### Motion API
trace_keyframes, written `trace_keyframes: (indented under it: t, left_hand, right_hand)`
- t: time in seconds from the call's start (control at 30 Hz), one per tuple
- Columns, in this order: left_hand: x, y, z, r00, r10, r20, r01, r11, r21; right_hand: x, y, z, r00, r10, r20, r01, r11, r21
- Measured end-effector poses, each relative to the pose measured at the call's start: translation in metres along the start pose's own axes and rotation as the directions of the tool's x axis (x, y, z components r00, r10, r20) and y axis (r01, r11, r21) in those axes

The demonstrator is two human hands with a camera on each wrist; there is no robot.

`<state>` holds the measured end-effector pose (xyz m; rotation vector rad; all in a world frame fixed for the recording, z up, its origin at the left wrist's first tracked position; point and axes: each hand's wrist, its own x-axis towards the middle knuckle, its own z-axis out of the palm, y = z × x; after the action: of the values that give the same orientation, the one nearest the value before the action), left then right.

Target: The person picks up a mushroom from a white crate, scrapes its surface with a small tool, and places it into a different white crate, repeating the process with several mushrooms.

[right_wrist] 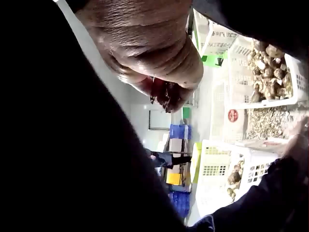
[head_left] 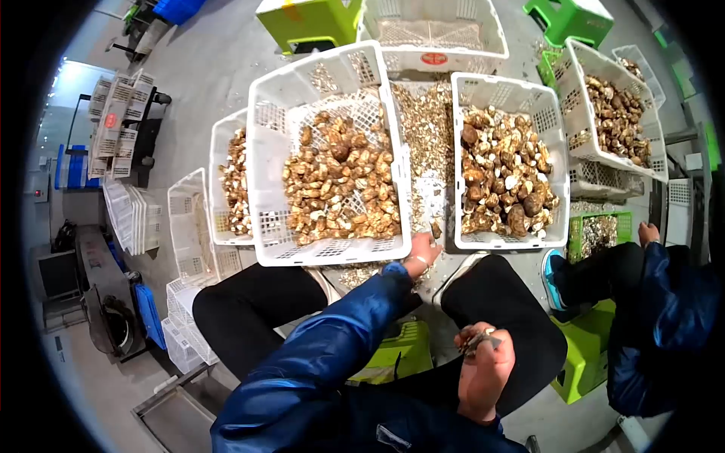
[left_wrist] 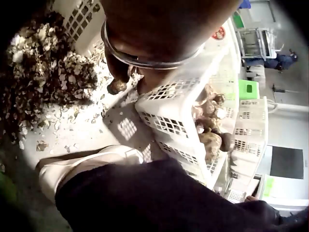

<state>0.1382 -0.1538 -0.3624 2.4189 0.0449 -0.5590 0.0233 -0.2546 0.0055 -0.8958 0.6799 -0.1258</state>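
In the head view my left hand (head_left: 423,254) reaches down between two white baskets, beside the near right corner of the left one (head_left: 328,255). Its fingers hold a small brown mushroom-like piece (head_left: 436,229), which also shows at the fingertips in the left wrist view (left_wrist: 117,87). My right hand (head_left: 483,374) is raised above the right thigh, its fingers curled round a small object with a grey, blade-like edge (head_left: 494,342) and pale scraps. In the right wrist view that hand (right_wrist: 145,46) grips something dark (right_wrist: 169,95); its exact shape cannot be told.
Brown and white mushroom-like pieces fill a right basket (head_left: 510,244) and lie in the left one. Trimmings (head_left: 427,128) cover the floor between them. Another person's hand (head_left: 648,233) is at the right, near a green crate (head_left: 621,226). Green stools (head_left: 589,351) stand around.
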Motion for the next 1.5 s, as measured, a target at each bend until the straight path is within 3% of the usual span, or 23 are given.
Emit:
trace_keyframes:
  t: [0.17, 0.27, 0.43, 0.47, 0.5, 0.57, 0.6, 0.67, 0.7, 0.8, 0.83, 0.87, 0.9, 0.97, 1.0, 1.07, 1.17, 1.2, 1.23, 1.3, 1.33, 1.47, 1.5]
  left_hand:
    - [0.046, -0.001, 0.052, 0.973, -0.224, -0.056, 0.226, 0.973, 0.052]
    - [0.057, -0.023, 0.076, 0.976, -0.178, -0.123, 0.181, 0.983, 0.017]
    - [0.057, -0.015, 0.067, 0.915, -0.394, 0.085, 0.4, 0.913, -0.079]
    - [0.041, -0.019, 0.066, 0.956, -0.231, 0.183, 0.273, 0.928, -0.255]
    - [0.044, -0.07, 0.135, 0.956, -0.083, 0.281, 0.163, 0.948, -0.273]
    - [-0.023, 0.015, 0.017, 0.986, -0.034, 0.16, 0.114, 0.844, -0.524]
    - [-0.044, 0.018, -0.008, 0.967, 0.145, 0.208, -0.013, 0.849, -0.529]
    - [-0.083, 0.042, -0.09, 0.806, 0.171, 0.567, 0.399, 0.551, -0.733]
    - [-0.098, 0.041, -0.122, 0.811, 0.171, 0.56, 0.359, 0.61, -0.706]
    - [-0.135, 0.044, -0.242, 0.88, 0.242, 0.41, -0.1, 0.936, -0.339]
    - [-0.146, 0.025, -0.26, 0.922, 0.222, 0.317, 0.024, 0.785, -0.62]
    - [-0.157, 0.005, -0.276, 0.952, 0.179, 0.248, 0.118, 0.533, -0.838]
    - [-0.159, -0.001, -0.319, 0.977, 0.072, 0.2, 0.067, 0.79, -0.61]
    - [-0.17, -0.025, -0.366, 0.975, -0.221, -0.039, 0.087, 0.533, -0.842]
    - [-0.164, -0.052, -0.383, 0.948, -0.223, -0.227, -0.028, 0.653, -0.757]
    - [-0.162, -0.055, -0.423, 0.781, -0.507, -0.366, -0.177, 0.382, -0.907]
    - [-0.134, -0.082, -0.44, 0.706, -0.609, -0.36, -0.196, 0.32, -0.927]
    - [-0.112, -0.099, -0.436, 0.751, -0.545, -0.373, -0.068, 0.498, -0.865]
    - [-0.089, -0.104, -0.425, 0.796, -0.413, -0.442, -0.115, 0.613, -0.781]
    - [-0.061, -0.077, -0.42, 0.903, -0.155, -0.401, 0.044, 0.961, -0.273]
    - [-0.032, -0.095, -0.398, 0.852, 0.18, -0.491, -0.134, 0.983, 0.127]
    - [0.027, -0.103, -0.35, 0.911, 0.241, -0.335, -0.071, 0.892, 0.447]
    - [0.042, -0.11, -0.339, 0.932, 0.129, -0.338, 0.049, 0.881, 0.471]
  right_hand:
    - [0.027, 0.006, -0.002, 0.991, 0.07, -0.116, -0.082, 0.992, -0.101]
    - [0.035, 0.015, -0.001, 0.981, 0.043, -0.19, -0.071, 0.987, -0.145]
    - [0.037, 0.017, 0.002, 0.985, 0.042, -0.167, -0.069, 0.984, -0.162]
    - [0.037, 0.017, 0.005, 0.987, 0.045, -0.153, -0.068, 0.986, -0.151]
    - [0.035, 0.014, 0.014, 0.971, 0.052, -0.235, -0.103, 0.972, -0.213]
    - [0.025, 0.015, 0.015, 0.995, 0.012, -0.099, -0.034, 0.974, -0.224]
    - [0.02, 0.008, 0.022, 1.0, 0.003, -0.02, -0.008, 0.968, -0.252]
    - [0.012, 0.007, 0.04, 1.0, -0.001, 0.008, 0.002, 0.979, -0.203]
    - [0.008, 0.003, 0.044, 0.999, 0.016, 0.036, -0.011, 0.988, -0.156]
    - [0.002, 0.005, 0.034, 0.984, 0.042, 0.175, -0.026, 0.995, -0.092]
    - [-0.001, 0.005, 0.035, 0.978, 0.066, 0.198, -0.049, 0.995, -0.092]
    - [-0.008, 0.004, 0.036, 0.974, 0.087, 0.209, -0.068, 0.993, -0.094]
    - [-0.018, 0.0, 0.05, 0.982, 0.051, 0.181, -0.023, 0.988, -0.15]
    - [-0.028, 0.013, 0.054, 0.986, -0.027, 0.163, 0.054, 0.985, -0.163]
    - [-0.032, 0.012, 0.057, 0.983, -0.019, 0.182, 0.049, 0.986, -0.158]
    - [-0.037, 0.013, 0.061, 0.979, -0.028, 0.204, 0.063, 0.984, -0.166]
    - [-0.032, 0.02, 0.064, 0.96, -0.035, 0.279, 0.126, 0.941, -0.315]
    - [-0.032, 0.018, 0.073, 0.936, -0.011, 0.352, 0.119, 0.951, -0.285]
    - [-0.027, 0.012, 0.079, 0.905, -0.002, 0.425, 0.168, 0.92, -0.353]
    - [-0.025, -0.009, 0.113, 0.855, 0.02, 0.519, 0.257, 0.852, -0.457]
    - [-0.019, -0.012, 0.126, 0.845, 0.008, 0.534, 0.323, 0.788, -0.524]
    - [0.031, 0.031, 0.123, 0.854, 0.17, 0.491, 0.174, 0.797, -0.579]
    - [0.039, 0.042, 0.117, 0.85, 0.184, 0.494, 0.167, 0.796, -0.582]
